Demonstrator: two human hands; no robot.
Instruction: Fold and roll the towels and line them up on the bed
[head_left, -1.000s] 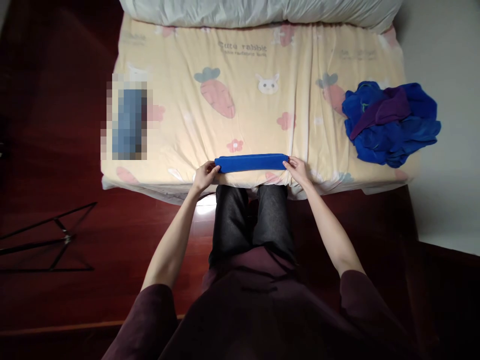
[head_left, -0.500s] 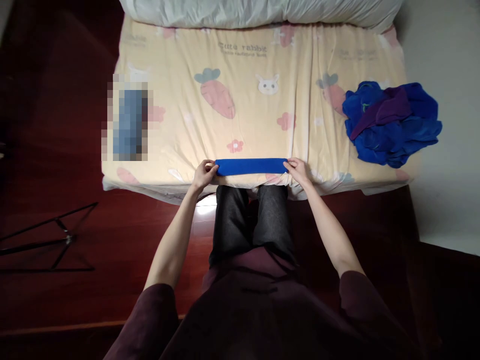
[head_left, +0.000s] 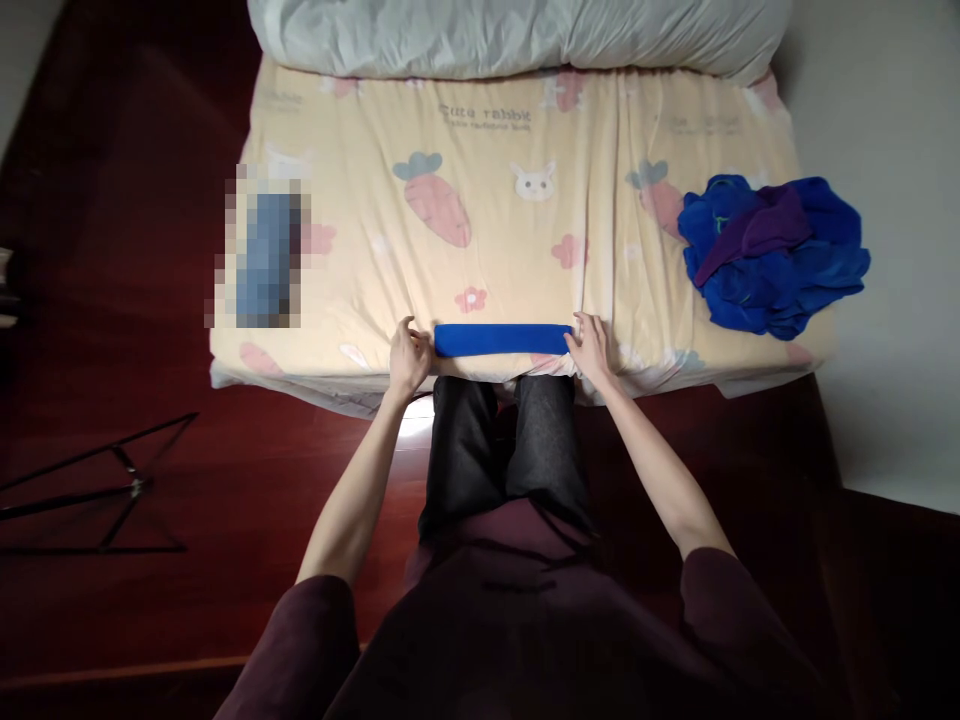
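Observation:
A blue cloth folded into a long flat strip (head_left: 502, 340) lies along the near edge of the bed (head_left: 345, 270). At the strip's left end is my left hand (head_left: 410, 358), its fingers apart and a small gap between it and the cloth. My right hand (head_left: 590, 347) rests at the other end, fingers spread, with the thumb near or touching the cloth's corner. A loose heap of blue cloths (head_left: 795, 270) with a purple cloth (head_left: 765, 222) on top sits at the bed's right side.
A blurred grey-blue object (head_left: 268, 260) lies at the bed's left side. A pale rolled quilt (head_left: 517, 38) spans the far edge. Black tripod legs (head_left: 135, 487) stand on the dark red floor at left. A pale wall (head_left: 885, 250) rises at right.
Both hands have loosened from the strip's ends; the left one has moved slightly away from it. The strip now lies flat on the bed. The view has shifted slightly.

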